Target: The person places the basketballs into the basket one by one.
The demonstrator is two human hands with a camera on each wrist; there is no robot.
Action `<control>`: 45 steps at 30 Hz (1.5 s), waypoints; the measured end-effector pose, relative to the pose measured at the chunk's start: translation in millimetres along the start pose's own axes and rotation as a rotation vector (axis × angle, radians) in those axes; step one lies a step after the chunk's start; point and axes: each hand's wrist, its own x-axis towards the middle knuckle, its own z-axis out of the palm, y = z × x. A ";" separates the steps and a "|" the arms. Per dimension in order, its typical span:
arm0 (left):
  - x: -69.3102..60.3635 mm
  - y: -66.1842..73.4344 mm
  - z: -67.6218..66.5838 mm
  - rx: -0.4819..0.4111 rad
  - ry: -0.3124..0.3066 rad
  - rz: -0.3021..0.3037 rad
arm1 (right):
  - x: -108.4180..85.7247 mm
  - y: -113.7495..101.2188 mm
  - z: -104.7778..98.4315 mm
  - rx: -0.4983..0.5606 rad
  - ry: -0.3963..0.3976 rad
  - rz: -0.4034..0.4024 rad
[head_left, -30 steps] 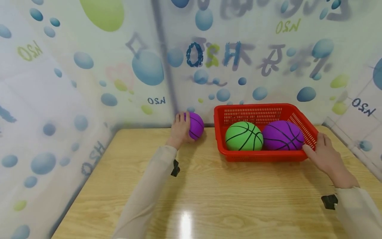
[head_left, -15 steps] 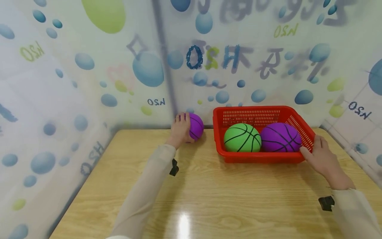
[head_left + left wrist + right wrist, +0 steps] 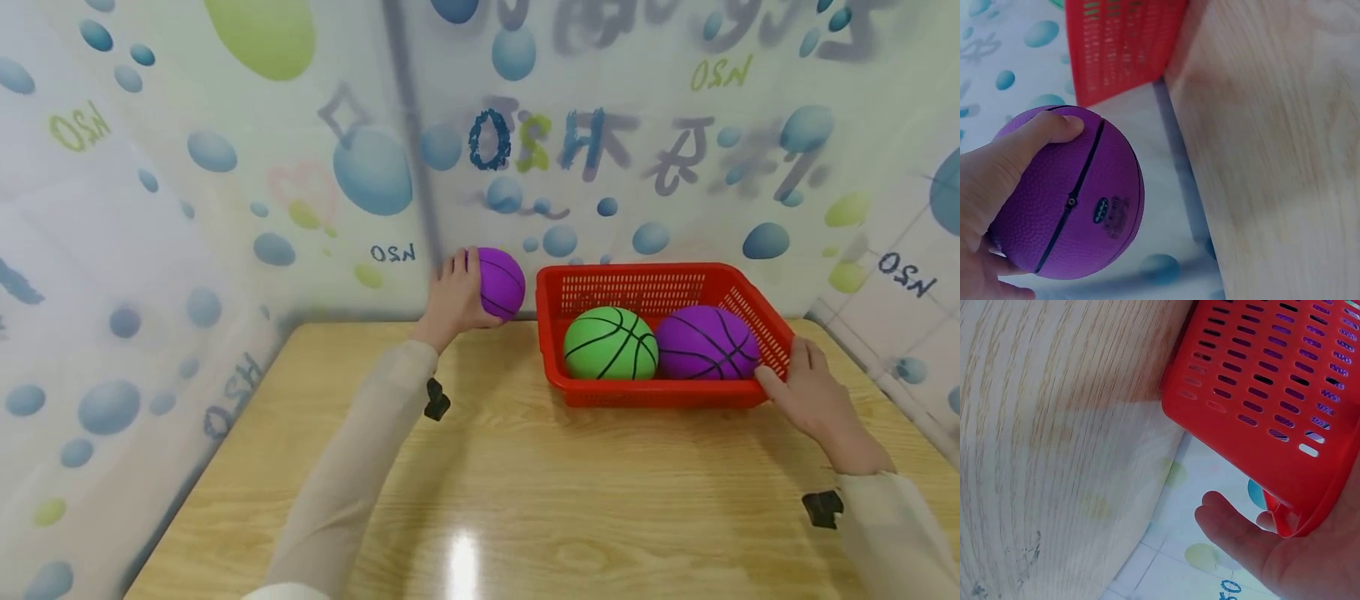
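My left hand [image 3: 453,304] grips a small purple basketball [image 3: 501,283], raised above the back of the table, left of a red plastic basket [image 3: 660,392]. In the left wrist view the thumb lies across the purple basketball [image 3: 1072,194], with other fingers partly hidden behind it. Inside the basket, a green basketball [image 3: 611,343] sits left of a larger purple basketball [image 3: 707,342]. My right hand [image 3: 813,396] holds the basket's front right corner, thumb over the rim and fingers along the outer side. The right wrist view shows the basket's slotted wall [image 3: 1260,381] above those fingers.
The basket stands on a wooden table [image 3: 525,492] near its back edge. Behind and on both sides hang pale sheets [image 3: 300,167] printed with blue and green bubbles. A dark strap end [image 3: 437,400] dangles by the left sleeve, another [image 3: 822,508] by the right.
My left hand has lifted the small purple basketball off the tabletop, up and slightly right. The right hand stays at the basket's corner, and the two balls inside keep their places.
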 end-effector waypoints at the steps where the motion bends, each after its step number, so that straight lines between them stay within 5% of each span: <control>1: 3.5 4.0 -2.9 -0.024 0.006 0.001 | 0.3 0.5 -1.1 0.002 0.000 0.004; 11: 35.4 50.6 -25.1 -0.231 0.110 -0.015 | 3.7 3.1 -5.0 0.003 0.009 0.001; 18: 49.8 91.8 -21.7 -0.354 0.140 0.011 | 7.4 3.8 -9.2 0.003 0.043 -0.026; 30: 66.0 153.7 -17.0 -0.409 0.068 0.063 | 8.6 5.5 -9.6 0.002 0.081 -0.029; 37: 67.1 174.8 -13.9 -0.651 -0.003 -0.025 | 2.0 5.0 -7.8 0.003 0.072 -0.050; 41: 67.5 183.7 -10.0 -0.671 0.003 -0.019 | -2.6 2.3 -3.9 0.012 0.046 -0.051; 45: 67.0 191.9 -1.1 -0.651 -0.072 -0.021 | -7.2 -0.3 0.3 0.020 0.042 -0.054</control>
